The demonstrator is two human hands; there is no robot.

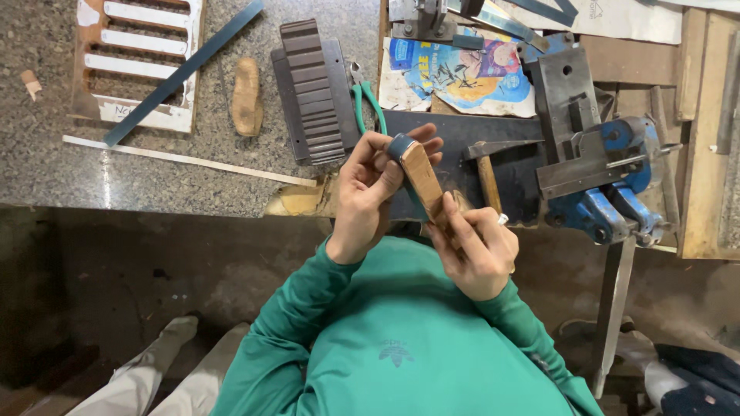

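The left hand [370, 185] is raised in front of the chest, wrist bent, its fingers curled around the upper end of a narrow wooden piece [424, 181] whose top is wrapped by a dark blue-grey strip [401, 145]. The thumb lies across the front, the fingertips press on the strip from the far side, so this hand is closed on the top of the piece. The right hand [476, 250] sits lower and nearer the body, palm turned inward, fingers folded about the lower end of the same wooden piece, thumb pointing up along its edge. Both green sleeves [293, 323] bend at the elbow and angle toward each other. The wooden piece is held in the air, tilted, its upper end leaning left, just above the near edge of the counter [139, 177].

On the counter behind the hands lie green-handled pliers [368, 100], a dark ribbed block [312, 88], a hammer [487, 173] and, to the right, a blue vise [609, 181]. Further left rest a flat wooden sole shape [247, 96], a long blue-grey strip [181, 73] lying across a slotted frame [139, 58], and a thin pale strip [185, 160].
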